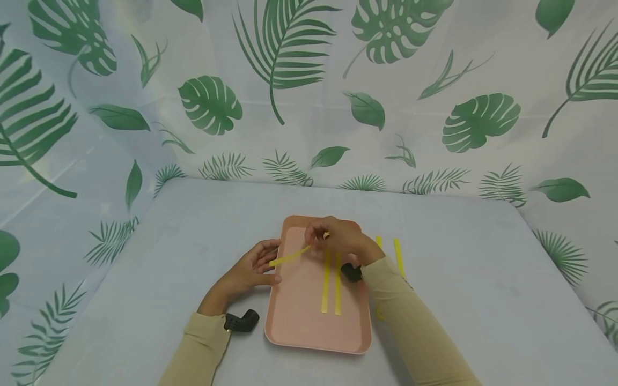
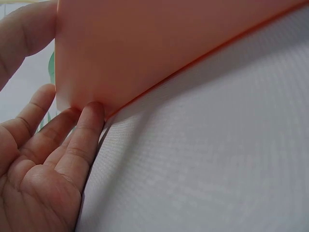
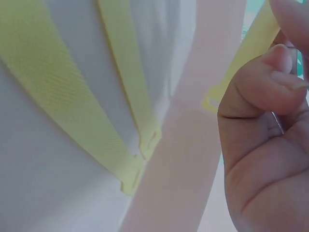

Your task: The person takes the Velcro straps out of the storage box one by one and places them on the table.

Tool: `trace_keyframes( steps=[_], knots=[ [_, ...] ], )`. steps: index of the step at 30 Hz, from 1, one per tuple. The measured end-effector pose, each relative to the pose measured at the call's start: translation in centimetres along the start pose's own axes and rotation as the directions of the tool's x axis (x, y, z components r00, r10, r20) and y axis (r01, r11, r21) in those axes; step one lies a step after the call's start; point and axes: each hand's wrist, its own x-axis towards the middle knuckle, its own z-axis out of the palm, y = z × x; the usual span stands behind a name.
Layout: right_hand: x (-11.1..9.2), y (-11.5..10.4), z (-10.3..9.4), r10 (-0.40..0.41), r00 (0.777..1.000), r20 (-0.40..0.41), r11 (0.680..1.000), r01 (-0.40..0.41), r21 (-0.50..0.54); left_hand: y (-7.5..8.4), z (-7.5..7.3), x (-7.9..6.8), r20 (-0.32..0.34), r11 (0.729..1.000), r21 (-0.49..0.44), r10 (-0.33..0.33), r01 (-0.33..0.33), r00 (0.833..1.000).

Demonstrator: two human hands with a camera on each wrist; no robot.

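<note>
Held strip [image 1: 289, 258]: yellow, narrow; pos. over upper half of tray [image 1: 292, 311]. Runs from R hand [image 1: 338, 236] toward L rim; free end at L hand [image 1: 248, 268], contact w/ its fingers can't be told.
R hand: curled, thumb + fingers pinching held strip.
L hand: fingers loosely spread, tips vs. tray outer wall, thumb at rim; no strip gripped. Prob. steadies tray.
Strip step (judged): single strip being positioned over tray, prob. for laying w/ the pair inside.
Next move (judged): calls for aligning held strip lengthwise, then lowering it flat, w/o overlap; L hand may guide free end.
Laid strips [image 1: 325, 284]: 2 pcs. in tray, R of ctr., lengthwise, near-parallel, narrow gap btwn.
Outer strips [image 1: 398, 254]: on table [image 1: 483, 279], R of tray, partly hidden by R sleeve [image 1: 410, 321]; slotted ends visible in right wrist view. Exact qty. can't be told.
Tray edges: raised rim, rounded corners; free end needs clearance over L rim.
Tray room: bare floor L of laid strips, below held strip; R side tighter, R forearm overhead.
Table edges: far edge meets leaf-print cloth [image 1: 410, 118], well beyond tray.
</note>
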Motion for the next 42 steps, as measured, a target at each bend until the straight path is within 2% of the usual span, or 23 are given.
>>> trace_keyframes(
  steps=[4, 11, 22, 34, 42],
  knots=[
    [-0.2, -0.3, -0.2, -0.003, 1.0, -0.021, 1.0, 0.003, 0.013, 0.0, 0.0, 0.0, -0.012, 1.0, 0.01, -0.009, 0.009, 1.0],
    [-0.7, -1.3, -0.4, 0.042, 0.995, -0.094, 0.999, -0.041, 0.018, -0.1, 0.0, 0.0, -0.004, 1.0, -0.006, 0.004, -0.004, 1.0],
    [-1.2, -1.7, -0.5, 0.04, 0.978, -0.207, 0.998, -0.031, 0.047, -0.2, -0.1, 0.0, 0.003, 1.0, 0.0, 0.008, -0.008, 1.0],
    [-2.2, -1.9, -0.4, 0.027, 0.973, -0.228, 0.985, 0.013, 0.173, -0.1, 0.1, -0.1, 0.001, 1.0, -0.005, 0.008, -0.008, 1.0],
    [-2.8, -2.3, -0.5, 0.053, 0.967, -0.25, 0.971, 0.008, 0.239, -0.2, 0.0, -0.1, 0.0, 1.0, -0.004, 0.012, -0.012, 1.0]
  ],
)
